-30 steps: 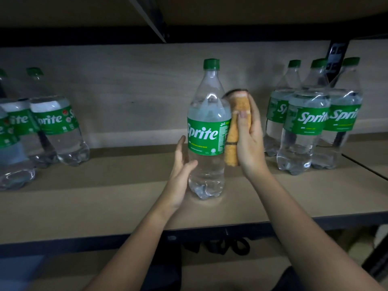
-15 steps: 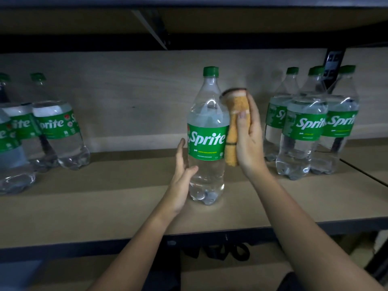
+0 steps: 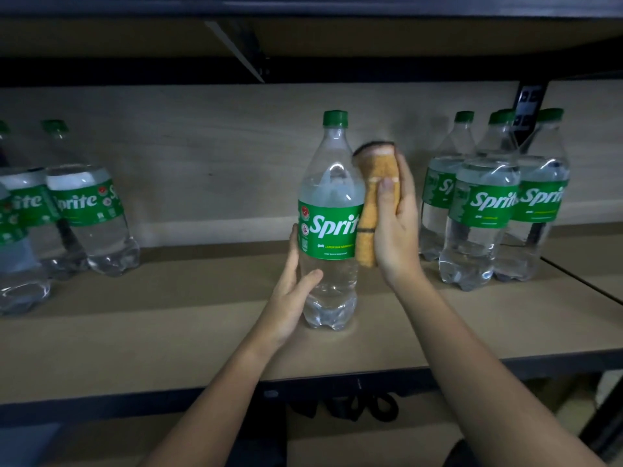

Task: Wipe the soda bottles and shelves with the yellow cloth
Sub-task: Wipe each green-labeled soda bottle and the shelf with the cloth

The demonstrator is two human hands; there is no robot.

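This looks like a shop's stockroom or a store aisle. A deep tan fibreboard shelf with a dark metal front rail (image 3: 337,352) carries many identical clear plastic soda bottles with green caps and green Sprite labels: a cluster at the left (image 3: 84,217), one standing alone in the middle (image 3: 328,264), and a tight group at the right (image 3: 485,224). A dark metal upright with punched slots (image 3: 529,109) and an underside brace of the shelf above (image 3: 242,48) mark boltless racking.

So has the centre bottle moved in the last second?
Yes, centre bottle turned in place: label swung right toward the right-hand bottles; base kept its shelf spot.
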